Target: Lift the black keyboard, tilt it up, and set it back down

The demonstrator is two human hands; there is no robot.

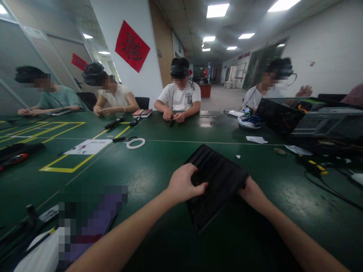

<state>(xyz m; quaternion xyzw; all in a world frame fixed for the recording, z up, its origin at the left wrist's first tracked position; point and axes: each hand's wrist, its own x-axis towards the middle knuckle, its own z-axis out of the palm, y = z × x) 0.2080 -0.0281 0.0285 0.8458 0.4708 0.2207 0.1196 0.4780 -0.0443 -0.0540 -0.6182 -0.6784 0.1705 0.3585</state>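
A black rectangular panel (pixel 217 177) with ridges along its face is held tilted above the green table, right of the middle of the view. My left hand (pixel 185 183) grips its left side, with the thumb lying across the face. On the panel's right edge my right hand (pixel 252 190) is closed, its fingers mostly hidden behind the panel. What kind of panel it is I cannot make out.
An opened computer case (pixel 317 117) stands at the right, with a yellow-black tool (pixel 313 164) and cables before it. Left of centre lie a white ring (pixel 135 143) and a paper sheet (pixel 87 146). A purple item (pixel 96 211) lies near my left forearm. Several people sit around the table.
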